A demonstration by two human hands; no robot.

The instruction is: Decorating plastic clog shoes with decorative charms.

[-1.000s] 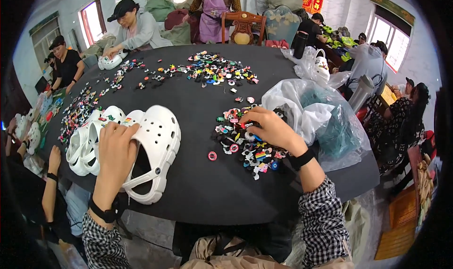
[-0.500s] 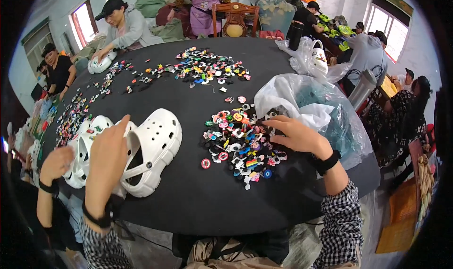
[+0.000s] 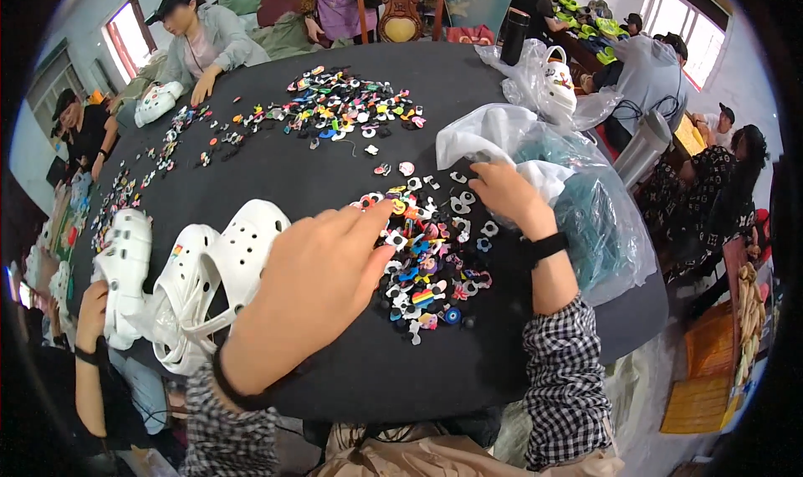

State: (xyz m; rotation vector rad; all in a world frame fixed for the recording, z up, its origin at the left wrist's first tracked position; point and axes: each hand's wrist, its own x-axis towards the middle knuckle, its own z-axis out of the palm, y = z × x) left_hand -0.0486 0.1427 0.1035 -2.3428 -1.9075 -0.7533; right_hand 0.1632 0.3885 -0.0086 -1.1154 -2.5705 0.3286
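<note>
Across the near pile of small colourful shoe charms (image 3: pixel 427 297) stretches my left hand (image 3: pixel 322 280), its index finger and thumb apart over the pile's left edge; I see nothing held. My right hand (image 3: pixel 506 194) is by the pile's upper right, next to several black-and-white charms (image 3: pixel 461 202) and the clear plastic bag (image 3: pixel 602 226). Its fingers point left and look slightly parted, with nothing visible in them. Left of my left hand are white clogs: one (image 3: pixel 251 247) partly behind my wrist, and another (image 3: pixel 186 276) with a small colourful charm on it.
A neighbour's hand (image 3: pixel 90 314) touches a white clog (image 3: pixel 125 268) at the left. Farther off lies a larger charm heap (image 3: pixel 351 105). Across the black table (image 3: pixel 293 171) a person (image 3: pixel 205 46) sits by another clog (image 3: pixel 157 102). A bagged clog (image 3: pixel 559 88) and a dark bottle (image 3: pixel 514 35) stand at the far right.
My left hand has moved right from the clogs to the charm pile. My right hand has shifted slightly up the pile. The neighbour's clog now stands upright, and the person across has moved a hand off their clog.
</note>
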